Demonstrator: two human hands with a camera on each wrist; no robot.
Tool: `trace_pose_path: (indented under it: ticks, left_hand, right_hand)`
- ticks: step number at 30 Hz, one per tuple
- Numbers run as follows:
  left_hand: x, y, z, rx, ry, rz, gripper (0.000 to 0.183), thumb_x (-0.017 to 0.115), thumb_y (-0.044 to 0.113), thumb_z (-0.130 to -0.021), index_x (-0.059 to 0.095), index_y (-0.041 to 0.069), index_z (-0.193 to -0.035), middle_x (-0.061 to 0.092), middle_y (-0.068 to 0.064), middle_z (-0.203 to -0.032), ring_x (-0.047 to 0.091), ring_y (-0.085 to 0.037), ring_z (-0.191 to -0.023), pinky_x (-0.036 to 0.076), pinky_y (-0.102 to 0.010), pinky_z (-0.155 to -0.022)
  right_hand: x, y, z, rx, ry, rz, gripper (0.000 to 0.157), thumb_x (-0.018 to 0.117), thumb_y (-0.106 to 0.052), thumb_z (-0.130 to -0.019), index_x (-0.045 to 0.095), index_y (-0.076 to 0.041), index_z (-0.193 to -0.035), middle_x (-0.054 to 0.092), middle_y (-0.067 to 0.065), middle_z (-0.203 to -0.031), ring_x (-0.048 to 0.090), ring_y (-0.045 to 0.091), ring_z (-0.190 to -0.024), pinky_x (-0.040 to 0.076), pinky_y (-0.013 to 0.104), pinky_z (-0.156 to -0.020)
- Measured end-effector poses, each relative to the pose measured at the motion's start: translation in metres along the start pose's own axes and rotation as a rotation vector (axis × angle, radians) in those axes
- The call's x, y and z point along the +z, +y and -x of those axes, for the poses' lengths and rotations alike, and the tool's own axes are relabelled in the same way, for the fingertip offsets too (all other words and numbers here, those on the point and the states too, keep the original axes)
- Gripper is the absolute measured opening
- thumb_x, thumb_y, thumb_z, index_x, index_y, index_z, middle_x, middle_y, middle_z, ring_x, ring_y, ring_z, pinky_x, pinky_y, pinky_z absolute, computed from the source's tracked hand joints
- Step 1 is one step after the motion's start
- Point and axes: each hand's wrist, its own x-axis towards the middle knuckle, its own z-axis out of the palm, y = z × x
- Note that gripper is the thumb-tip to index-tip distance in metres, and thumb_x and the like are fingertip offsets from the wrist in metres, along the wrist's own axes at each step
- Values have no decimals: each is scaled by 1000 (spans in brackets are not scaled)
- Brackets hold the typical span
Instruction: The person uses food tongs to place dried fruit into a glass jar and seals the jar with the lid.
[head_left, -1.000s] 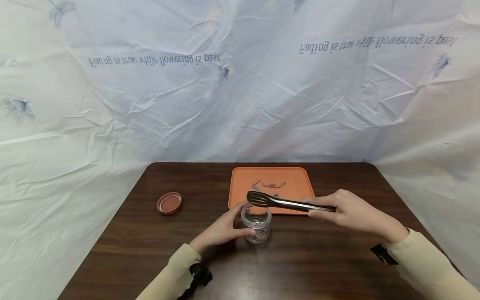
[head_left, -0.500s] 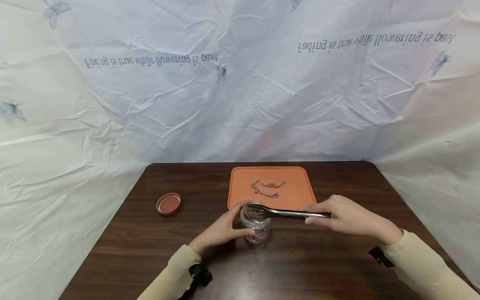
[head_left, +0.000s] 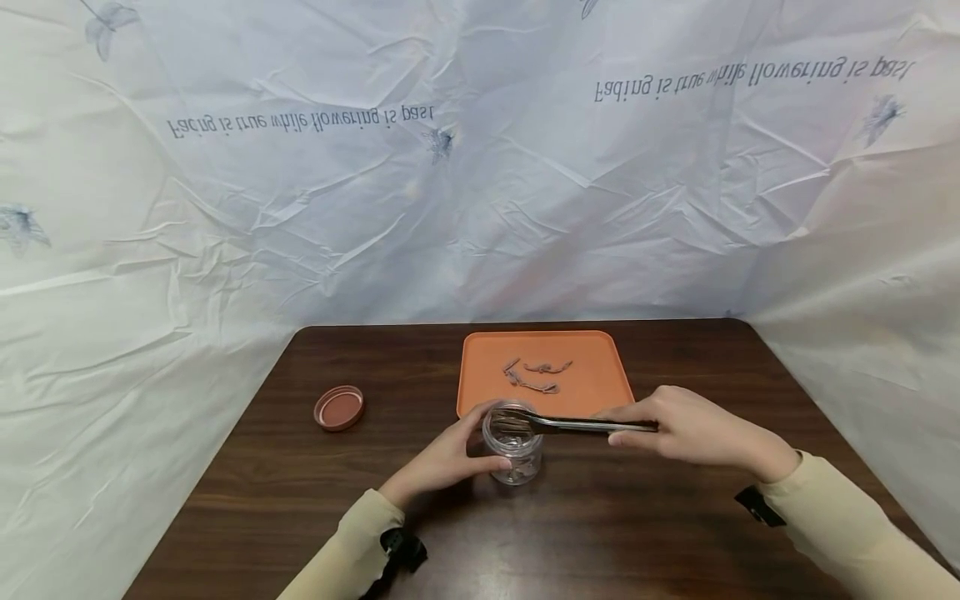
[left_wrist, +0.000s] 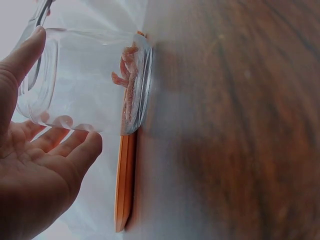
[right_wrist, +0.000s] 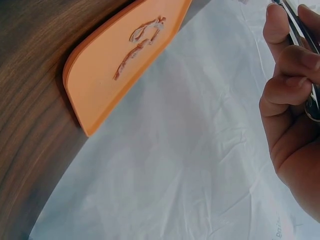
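Note:
My left hand holds a clear jar on the table, thumb on the near side and fingers round the far side. Reddish-brown dried strips lie at the jar's bottom in the left wrist view. My right hand grips black-and-silver tongs by the handle. In the head view the tongs' slotted head overlaps the jar's open mouth; how deep it sits and whether it pinches anything is hard to tell. More thin strips lie on an orange tray behind the jar.
A round reddish-brown lid lies on the dark wooden table, left of the jar. White printed sheeting surrounds the table at the back and sides.
My right hand has come down and slightly left, bringing the tongs' head from above the jar into its mouth. The left hand has stayed on the jar.

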Motion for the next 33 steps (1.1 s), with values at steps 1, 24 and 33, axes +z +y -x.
trace_pose_path:
  ticks: [1,24,33]
  left_hand:
    - [0,0,0,-3,1,-1,87,79,32,-91,26,25,-160,41,3,-152,46,-20,-138,46,-34,-107]
    - [-8,-5,-3,-8,11,-32,84,79,31,-90,28,35,-157,39,3,-156,47,-20,-138,46,-36,-108]
    - [-11,-6,-5,4,0,-29,84,79,30,-90,29,30,-157,40,1,-156,46,-21,-138,46,-38,-109]
  right_hand:
    - [0,0,0,3,2,2,40,59,-43,-102,68,-19,-133,45,-23,-56,16,-6,-47,43,21,-63]
    - [1,2,-10,135,198,-109,50,55,-32,-106,37,-16,-150,55,-8,-80,48,4,-61,41,26,-56]
    - [4,4,-17,171,378,-140,58,49,-21,-109,18,-7,-156,57,21,-120,57,19,-84,47,31,-64]
